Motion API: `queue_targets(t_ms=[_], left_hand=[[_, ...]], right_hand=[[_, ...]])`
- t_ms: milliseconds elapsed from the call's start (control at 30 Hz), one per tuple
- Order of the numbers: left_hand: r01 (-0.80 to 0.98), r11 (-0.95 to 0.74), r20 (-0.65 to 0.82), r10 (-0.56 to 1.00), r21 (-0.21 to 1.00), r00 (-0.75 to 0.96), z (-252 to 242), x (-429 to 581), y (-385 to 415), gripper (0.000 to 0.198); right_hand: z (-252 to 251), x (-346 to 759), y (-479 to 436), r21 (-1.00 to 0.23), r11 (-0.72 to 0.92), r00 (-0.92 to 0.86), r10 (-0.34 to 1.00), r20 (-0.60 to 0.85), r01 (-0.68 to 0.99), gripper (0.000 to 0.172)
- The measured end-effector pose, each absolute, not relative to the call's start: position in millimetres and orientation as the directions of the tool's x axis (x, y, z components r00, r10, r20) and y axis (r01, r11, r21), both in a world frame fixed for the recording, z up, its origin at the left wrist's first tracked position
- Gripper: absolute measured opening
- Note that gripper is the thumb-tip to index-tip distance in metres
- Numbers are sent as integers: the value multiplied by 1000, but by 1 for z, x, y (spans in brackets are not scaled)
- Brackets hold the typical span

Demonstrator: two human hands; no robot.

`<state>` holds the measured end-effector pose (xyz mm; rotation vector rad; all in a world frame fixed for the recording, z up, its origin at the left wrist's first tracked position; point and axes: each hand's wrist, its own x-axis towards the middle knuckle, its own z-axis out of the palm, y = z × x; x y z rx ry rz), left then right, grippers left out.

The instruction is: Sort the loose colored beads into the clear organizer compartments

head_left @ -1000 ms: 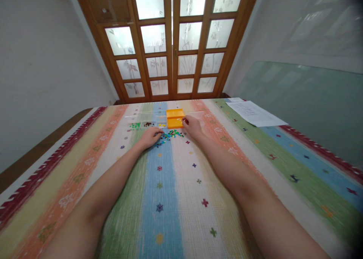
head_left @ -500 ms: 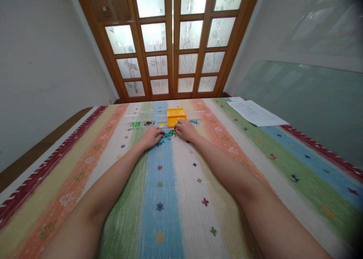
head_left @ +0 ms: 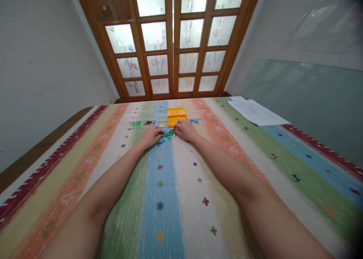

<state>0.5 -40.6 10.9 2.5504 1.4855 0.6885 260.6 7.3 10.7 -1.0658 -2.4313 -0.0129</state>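
A loose pile of small coloured pieces (head_left: 168,134) lies on the striped cloth between my hands. My left hand (head_left: 152,136) rests at the pile's left side with its fingers curled; whatever its fingertips hold is too small to name. At the right side, my right hand (head_left: 184,129) has its fingers bent down at the pile, just in front of an open orange box (head_left: 176,112). Clear trays beside the box hold green pieces (head_left: 135,124), dark brown pieces (head_left: 149,123), yellow pieces (head_left: 162,124) and blue pieces (head_left: 194,121).
Printed paper sheets (head_left: 256,113) lie at the back right of the table, which has a striped tablecloth (head_left: 167,183). Wooden doors with glass panes (head_left: 174,55) stand beyond the far edge. A pale green panel (head_left: 306,100) is on the right.
The view has shifted very slightly. My left hand's fingers have moved a little to the left at the pile; my right hand has hardly moved.
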Motion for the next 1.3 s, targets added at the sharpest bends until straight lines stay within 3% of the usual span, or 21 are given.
queue_targets(t_ms=[433,667,967,1300], left_hand=[[816,-481,365,858,320,362,16,1,-42,14],[793,-389,375,901,469,220,16,3,-43,11],[678,-424,404,892,600,200,27,11,-49,10],[554,-438,417,892,708,172,26,25,-51,14]], right_hand=[[9,260,8,-168,705,-587,679,441,689,19],[10,260,7,-172,710,-586,674,450,683,20],[22,253,-9,-176,784,-619,587,521,595,19],[28,236,-24,-77,823,-664,505,552,562,25]])
